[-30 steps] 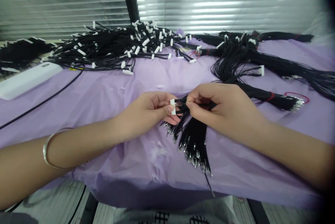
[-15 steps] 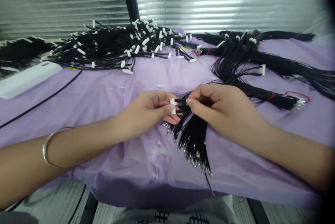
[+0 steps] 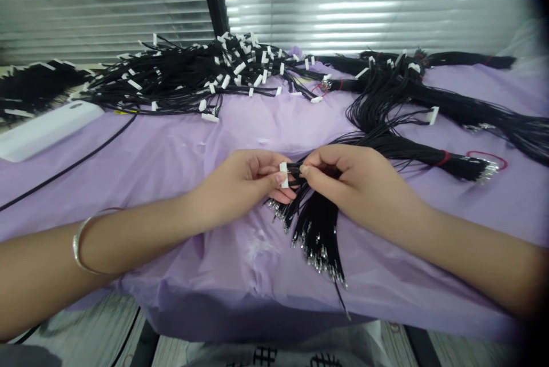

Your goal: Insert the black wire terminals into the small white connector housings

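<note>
Between the thumb and fingers of my left hand (image 3: 261, 175) is a small white connector housing (image 3: 283, 175), with black wires running out of its right side. My right hand (image 3: 343, 175) pinches a thin black wire (image 3: 295, 172) close to the housing; its tip is too small to make out fully. Under both hands a bundle of black wires (image 3: 321, 218) fans out toward me, bare metal terminals (image 3: 319, 261) at the ends. The bundle's far part passes behind my right hand.
A large heap of black wires with white connectors (image 3: 171, 75) lies along the back. More wire bundles (image 3: 446, 161), some tied in red, lie at right. A white oblong device (image 3: 47, 130) rests at left on the purple table cover (image 3: 171, 150). Blinds (image 3: 364, 1) stand behind.
My right hand has moved slightly left and down, bringing the pinched wire closer to the connector housing. My left hand keeps its hold almost unmoved.
</note>
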Demonstrator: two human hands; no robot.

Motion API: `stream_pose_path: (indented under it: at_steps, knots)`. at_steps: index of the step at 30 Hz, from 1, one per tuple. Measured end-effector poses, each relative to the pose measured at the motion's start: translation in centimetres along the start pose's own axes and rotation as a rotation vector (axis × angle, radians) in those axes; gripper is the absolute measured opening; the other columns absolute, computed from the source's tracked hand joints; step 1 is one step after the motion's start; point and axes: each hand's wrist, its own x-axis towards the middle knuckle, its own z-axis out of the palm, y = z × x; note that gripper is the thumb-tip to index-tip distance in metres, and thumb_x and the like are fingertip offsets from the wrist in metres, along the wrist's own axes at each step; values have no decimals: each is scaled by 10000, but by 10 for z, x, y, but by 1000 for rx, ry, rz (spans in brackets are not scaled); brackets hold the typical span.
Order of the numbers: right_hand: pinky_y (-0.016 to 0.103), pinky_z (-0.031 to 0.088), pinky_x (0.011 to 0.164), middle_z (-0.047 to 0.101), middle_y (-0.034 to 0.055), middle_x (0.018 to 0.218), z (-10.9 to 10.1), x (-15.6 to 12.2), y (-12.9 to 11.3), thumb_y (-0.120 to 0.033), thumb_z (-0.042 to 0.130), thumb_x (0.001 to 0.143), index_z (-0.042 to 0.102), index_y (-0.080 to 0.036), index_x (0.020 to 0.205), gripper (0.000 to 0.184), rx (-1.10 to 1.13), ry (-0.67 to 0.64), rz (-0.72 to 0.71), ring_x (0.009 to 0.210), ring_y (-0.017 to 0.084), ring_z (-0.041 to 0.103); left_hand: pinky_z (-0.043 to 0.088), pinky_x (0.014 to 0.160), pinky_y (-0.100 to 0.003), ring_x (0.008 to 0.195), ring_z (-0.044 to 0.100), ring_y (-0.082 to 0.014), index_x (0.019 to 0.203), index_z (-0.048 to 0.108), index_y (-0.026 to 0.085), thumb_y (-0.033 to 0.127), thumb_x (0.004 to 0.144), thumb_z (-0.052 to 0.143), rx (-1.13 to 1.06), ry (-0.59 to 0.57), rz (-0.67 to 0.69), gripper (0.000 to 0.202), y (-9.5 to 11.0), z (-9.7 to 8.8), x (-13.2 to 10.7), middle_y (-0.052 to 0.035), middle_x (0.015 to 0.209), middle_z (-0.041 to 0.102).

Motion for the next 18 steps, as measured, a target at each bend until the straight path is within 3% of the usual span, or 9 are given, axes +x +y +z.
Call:
stream_pose_path:
  at_steps: [7, 18]
  knots:
    - [239, 358, 527, 614, -8, 644, 1, 0, 3, -224, 501, 817, 614, -178, 711, 161, -48, 33, -78, 559, 101, 514, 525, 694, -222, 678, 634, -93, 870, 640, 98, 91, 809, 524, -29, -2, -3, 131, 0, -1, 2, -18, 707, 641]
    - [250, 374, 591, 645, 10, 718, 6, 2, 6, -206, 498, 837, 651, -165, 757, 177, 1, 13, -86, 645, 116, 555, 534, 723, -219, 707, 641, -89, 945, 639, 83, 95, 820, 531, -29, 8, -7, 165, -1, 0, -1, -31, 759, 655]
